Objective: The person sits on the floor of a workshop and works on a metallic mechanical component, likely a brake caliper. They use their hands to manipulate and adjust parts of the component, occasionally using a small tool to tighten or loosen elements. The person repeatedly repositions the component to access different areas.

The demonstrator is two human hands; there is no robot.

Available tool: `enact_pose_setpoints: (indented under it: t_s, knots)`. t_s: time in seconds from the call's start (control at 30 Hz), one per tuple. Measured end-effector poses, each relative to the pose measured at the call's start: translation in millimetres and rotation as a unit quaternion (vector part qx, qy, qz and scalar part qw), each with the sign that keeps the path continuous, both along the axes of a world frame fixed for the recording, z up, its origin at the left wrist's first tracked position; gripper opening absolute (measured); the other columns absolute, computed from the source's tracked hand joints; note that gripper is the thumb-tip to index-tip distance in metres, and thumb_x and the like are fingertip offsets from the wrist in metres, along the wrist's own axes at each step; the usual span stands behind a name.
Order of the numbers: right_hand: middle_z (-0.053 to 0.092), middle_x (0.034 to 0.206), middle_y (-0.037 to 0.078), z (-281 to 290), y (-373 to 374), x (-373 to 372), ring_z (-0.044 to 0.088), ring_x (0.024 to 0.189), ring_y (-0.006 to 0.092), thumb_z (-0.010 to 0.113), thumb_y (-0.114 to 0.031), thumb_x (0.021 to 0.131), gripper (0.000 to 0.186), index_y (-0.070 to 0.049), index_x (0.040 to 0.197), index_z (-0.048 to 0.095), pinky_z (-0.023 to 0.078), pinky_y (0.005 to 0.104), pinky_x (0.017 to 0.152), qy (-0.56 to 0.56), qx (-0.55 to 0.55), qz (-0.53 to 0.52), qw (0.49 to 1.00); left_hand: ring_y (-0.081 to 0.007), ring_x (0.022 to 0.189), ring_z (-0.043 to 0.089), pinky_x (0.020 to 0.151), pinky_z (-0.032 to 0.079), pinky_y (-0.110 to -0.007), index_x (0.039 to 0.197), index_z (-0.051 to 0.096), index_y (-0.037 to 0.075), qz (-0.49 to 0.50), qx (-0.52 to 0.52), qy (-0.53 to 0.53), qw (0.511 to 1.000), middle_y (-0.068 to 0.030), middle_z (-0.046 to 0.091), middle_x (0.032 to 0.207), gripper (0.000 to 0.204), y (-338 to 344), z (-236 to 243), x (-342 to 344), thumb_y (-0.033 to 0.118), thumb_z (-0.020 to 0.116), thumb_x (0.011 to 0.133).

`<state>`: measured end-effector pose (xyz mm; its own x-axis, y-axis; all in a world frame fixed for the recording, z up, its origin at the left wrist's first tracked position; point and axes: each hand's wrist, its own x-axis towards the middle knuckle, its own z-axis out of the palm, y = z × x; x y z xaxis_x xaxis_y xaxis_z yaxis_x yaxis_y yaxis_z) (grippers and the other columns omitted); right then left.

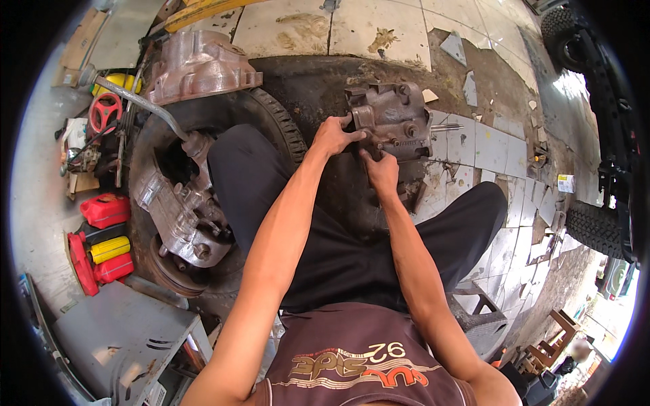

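Observation:
A dark brown, greasy metal gearbox (393, 122) stands in front of me over the dark floor, a thin splined shaft (447, 127) sticking out of its right side. My left hand (333, 138) grips its left edge, thumb along the near face and the other fingers partly hidden behind the casting. At the lower edge, my right hand (382, 170) is closed on the housing with the thumb up against it. Whatever the right fingertips press underneath cannot be seen.
On my left, a tyre (274, 115) carries a bell-shaped housing (203, 68) and a second metal casing (179, 216) with a lever. Red fuel cans (106, 210) and a grey metal cabinet (122, 338) stand farther left. Broken floor tiles (491, 149) lie right; a vehicle wheel (592, 229) is beyond.

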<state>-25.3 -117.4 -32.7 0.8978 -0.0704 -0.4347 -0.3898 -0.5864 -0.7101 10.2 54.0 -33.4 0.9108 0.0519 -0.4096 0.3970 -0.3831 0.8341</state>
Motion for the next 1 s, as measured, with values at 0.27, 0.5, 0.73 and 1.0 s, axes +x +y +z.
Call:
enact_pose_setpoints:
  t_s: [0.27, 0.5, 0.73, 1.0]
  knots:
    - [0.072, 0.086, 0.021, -13.0, 1.0, -3.2, 0.071, 0.086, 0.0326, 0.076, -0.043, 0.08, 0.05, 0.003, 0.099, 0.071, 0.051, 0.0405, 0.076, -0.053, -0.008, 0.001, 0.999, -0.0296, 0.104, 0.068, 0.089, 0.05, -0.037, 0.121, 0.067, 0.004, -0.012, -0.003, -0.007, 1.0, -0.0203, 0.07, 0.11, 0.057, -0.2, 3.7, -1.8, 0.034, 0.082, 0.074]
    - [0.071, 0.092, 0.025, -2.0, 9.4, 3.2, 0.07, 0.092, 0.0374, 0.076, -0.047, 0.079, 0.054, 0.002, 0.1, 0.071, 0.052, 0.0423, 0.08, -0.012, -0.023, -0.011, 1.0, -0.0182, 0.097, 0.066, 0.087, 0.048, -0.034, 0.119, 0.069, 0.005, -0.005, 0.001, -0.009, 1.0, -0.013, 0.072, 0.107, 0.047, 1.0, 3.1, -2.9, 0.027, 0.08, 0.08]
    - [0.07, 0.099, 0.025, -14.2, 2.3, 7.0, 0.066, 0.099, 0.0412, 0.076, -0.045, 0.078, 0.052, 0.0, 0.102, 0.071, 0.05, 0.0441, 0.085, 0.031, 0.018, -0.019, 0.999, -0.0109, 0.086, 0.063, 0.082, 0.049, -0.031, 0.116, 0.071, 0.004, 0.003, -0.035, -0.011, 0.999, -0.0083, 0.074, 0.1, 0.042, -1.7, -5.2, 2.3, 0.023, 0.081, 0.08]
    - [0.07, 0.093, 0.026, 1.6, 15.5, -1.6, 0.066, 0.096, 0.0434, 0.075, -0.048, 0.079, 0.053, 0.001, 0.1, 0.071, 0.05, 0.0464, 0.082, 0.026, -0.002, -0.067, 0.997, -0.0114, 0.084, 0.063, 0.08, 0.049, -0.031, 0.112, 0.071, 0.0, -0.004, 0.003, -0.021, 1.0, -0.0084, 0.074, 0.095, 0.049, 3.2, -4.8, 1.6, 0.04, 0.075, 0.083]
